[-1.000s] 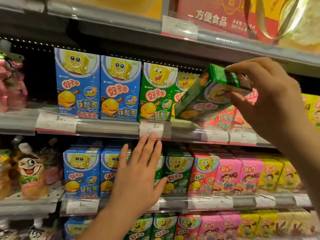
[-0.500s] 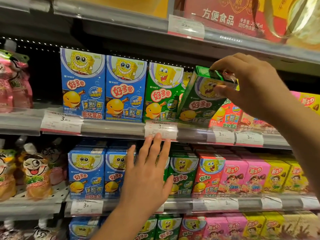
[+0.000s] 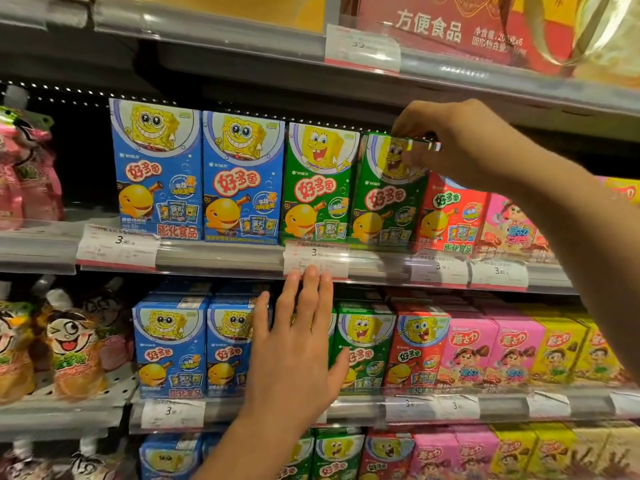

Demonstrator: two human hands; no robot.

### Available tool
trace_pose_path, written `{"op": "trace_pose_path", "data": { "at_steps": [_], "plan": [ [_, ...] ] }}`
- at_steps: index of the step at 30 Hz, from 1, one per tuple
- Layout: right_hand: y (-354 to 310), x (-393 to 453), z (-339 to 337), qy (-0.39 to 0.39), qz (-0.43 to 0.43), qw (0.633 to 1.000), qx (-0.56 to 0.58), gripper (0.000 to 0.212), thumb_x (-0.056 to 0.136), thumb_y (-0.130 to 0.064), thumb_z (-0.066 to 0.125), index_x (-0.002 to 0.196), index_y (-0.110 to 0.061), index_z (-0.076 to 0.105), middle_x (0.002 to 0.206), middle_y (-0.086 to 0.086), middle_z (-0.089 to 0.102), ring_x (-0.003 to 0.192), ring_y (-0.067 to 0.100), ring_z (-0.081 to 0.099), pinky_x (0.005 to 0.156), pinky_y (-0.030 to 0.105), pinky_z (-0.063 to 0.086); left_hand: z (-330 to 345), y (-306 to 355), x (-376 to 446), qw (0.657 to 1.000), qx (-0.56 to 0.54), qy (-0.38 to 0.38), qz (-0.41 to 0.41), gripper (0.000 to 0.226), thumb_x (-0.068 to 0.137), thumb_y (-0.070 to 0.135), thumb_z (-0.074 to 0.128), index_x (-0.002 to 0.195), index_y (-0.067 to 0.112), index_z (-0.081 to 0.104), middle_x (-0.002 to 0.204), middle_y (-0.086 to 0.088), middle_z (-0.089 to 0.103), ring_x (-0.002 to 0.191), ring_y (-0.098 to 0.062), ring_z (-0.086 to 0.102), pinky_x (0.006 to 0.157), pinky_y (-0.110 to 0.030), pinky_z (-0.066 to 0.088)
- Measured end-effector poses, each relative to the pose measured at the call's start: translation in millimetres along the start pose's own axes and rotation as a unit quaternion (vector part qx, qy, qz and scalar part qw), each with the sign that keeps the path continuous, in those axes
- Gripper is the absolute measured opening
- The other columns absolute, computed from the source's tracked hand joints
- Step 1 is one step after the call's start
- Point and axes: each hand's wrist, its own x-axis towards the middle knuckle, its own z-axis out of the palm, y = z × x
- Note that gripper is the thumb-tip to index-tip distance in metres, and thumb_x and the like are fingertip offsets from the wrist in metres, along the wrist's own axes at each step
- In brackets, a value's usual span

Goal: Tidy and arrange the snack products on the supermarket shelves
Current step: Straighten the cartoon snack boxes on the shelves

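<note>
My right hand grips the top edge of a green snack box that stands nearly upright on the middle shelf, between another green box and a red box. Two blue boxes stand to the left in the same row. My left hand is held up with straight fingers in front of the lower shelf's boxes; its fingertips reach the price tag on the middle shelf rail.
The lower shelf carries blue, green, red, pink and yellow boxes in a row. Pouch drinks hang at the left. A red gift box sits on the top shelf. More boxes fill the bottom row.
My right hand has brought the tilted green box down and left into the row and stood it upright. My left hand has risen slightly to the price tag.
</note>
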Motion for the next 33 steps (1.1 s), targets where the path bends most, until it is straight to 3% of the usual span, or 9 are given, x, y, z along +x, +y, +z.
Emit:
{"op": "trace_pose_path", "data": {
  "at_steps": [3,7,11,14,18,21,25,27,33],
  "plan": [
    [-2,-5,7,0.006,-0.015,0.999,-0.039,0.048,0.092,-0.032,0.071,0.136,-0.017,0.058,0.129,0.008,0.064,0.113,0.029,0.058,0.086,0.04,0.047,-1,3,-1,1.0,0.012,-0.004,-0.007,0.104,0.085,0.065,0.058,0.161,0.009,0.013,0.166,-0.013,0.018,0.153,-0.035,0.018,0.116,-0.062,0.026],
    [1,-14,16,-0.007,-0.038,0.991,-0.125,0.073,0.09,-0.038,0.07,0.153,-0.017,0.039,0.145,0.011,0.053,0.135,0.036,0.042,0.105,0.053,0.042,-4,7,-1,0.999,0.027,-0.005,-0.019,0.102,0.086,0.065,0.055,0.161,0.011,0.011,0.167,-0.012,0.014,0.154,-0.033,0.013,0.118,-0.061,0.023],
    [5,-29,19,-0.01,-0.056,0.99,-0.128,0.086,0.09,-0.039,0.071,0.159,-0.017,0.025,0.159,0.01,0.038,0.148,0.035,0.03,0.12,0.049,0.027,-5,8,-2,0.999,0.044,-0.008,-0.022,0.1,0.086,0.064,0.056,0.161,0.01,0.015,0.167,-0.012,0.016,0.154,-0.033,0.014,0.117,-0.062,0.025],
    [7,-62,19,0.077,-0.082,0.99,-0.081,0.065,0.092,-0.029,0.067,0.15,-0.014,0.043,0.15,0.011,0.049,0.138,0.033,0.043,0.111,0.048,0.039,-6,11,-2,0.998,0.059,-0.012,-0.031,0.102,0.085,0.066,0.055,0.161,0.011,0.014,0.167,-0.012,0.014,0.155,-0.032,0.013,0.117,-0.061,0.025],
    [-4,-156,57,0.229,-0.116,0.966,0.013,0.022,0.089,-0.003,0.06,0.109,0.0,0.07,0.105,0.014,0.071,0.097,0.036,0.062,0.082,0.044,0.05,-12,16,-2,0.997,0.053,-0.022,-0.053,0.102,0.082,0.069,0.045,0.161,0.013,0.012,0.167,-0.011,0.011,0.155,-0.031,0.009,0.117,-0.059,0.027],
    [-13,-243,120,0.165,-0.109,0.979,0.047,0.019,0.082,0.0,0.065,0.099,-0.002,0.073,0.099,0.01,0.072,0.092,0.034,0.064,0.078,0.044,0.052,-12,21,-2,0.997,0.045,-0.026,-0.063,0.104,0.082,0.066,0.053,0.161,0.014,0.011,0.167,-0.011,0.01,0.155,-0.031,0.007,0.117,-0.059,0.027],
    [-16,-334,202,-0.004,-0.036,0.997,0.072,0.04,0.08,-0.017,0.067,0.119,-0.011,0.067,0.124,0.005,0.065,0.118,0.028,0.057,0.096,0.048,0.05,-10,21,-3,0.997,0.042,-0.01,-0.064,0.104,0.081,0.059,0.063,0.161,0.014,0.014,0.167,-0.011,0.013,0.153,-0.033,0.013,0.116,-0.06,0.029],
    [-11,-361,223,-0.065,0.022,0.996,0.066,0.057,0.076,-0.026,0.069,0.132,-0.015,0.059,0.137,0.003,0.059,0.129,0.028,0.052,0.101,0.05,0.05,-9,23,-4,0.997,0.037,0.004,-0.065,0.101,0.08,0.063,0.051,0.16,0.012,0.017,0.165,-0.013,0.017,0.152,-0.036,0.018,0.114,-0.063,0.032],
    [3,-384,249,-0.179,0.121,0.976,0.015,0.097,0.066,-0.026,0.084,0.152,-0.016,0.04,0.161,0.007,0.037,0.149,0.036,0.032,0.113,0.055,0.021,-1,32,-4,0.996,0.02,0.011,-0.084,0.096,0.079,0.052,0.051,0.16,0.013,0.018,0.165,-0.018,0.014,0.152,-0.04,0.012,0.114,-0.063,0.027]
  ]
}}
